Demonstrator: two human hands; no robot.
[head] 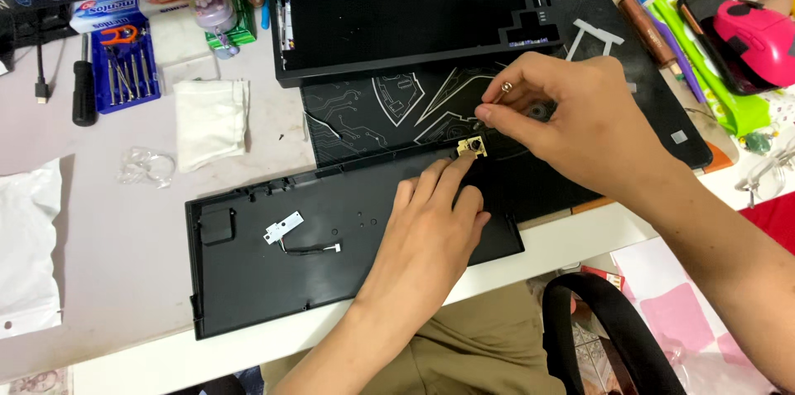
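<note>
Head view: your left hand (435, 225) lies flat on the black keyboard bottom shell (248, 279), fingers stretched forward and close together, index fingertip pressing down the small gold-coloured circuit board (470, 146) at the shell's top edge. It pins the board, no grip around it. Your right hand (571, 118) sits just above and to the right of that board, thumb and index pinched together on a thin screwdriver (494, 101); its tip end points down toward the board, but whether it touches the board you can't tell from here. The shell lies across the near edge of the white desk (124, 229), tilted slightly, inside face up. On it, left of your left hand, a small white connector board (283, 228) with a short black cable (310, 249) lies loose, well apart from the gold board. Behind your hands is a dark desk mat (397, 109) with line patterns, and on it the black keyboard top frame (414, 10), empty of keys. Far left: blue precision screwdriver set (124, 64), a black-handled driver (84, 93) beside it, a folded white cloth (211, 122), a clear plastic bag (29, 246). Far right: a pink mouse (758, 31). Black chair armrest (613, 329) below, near your right forearm.
</note>
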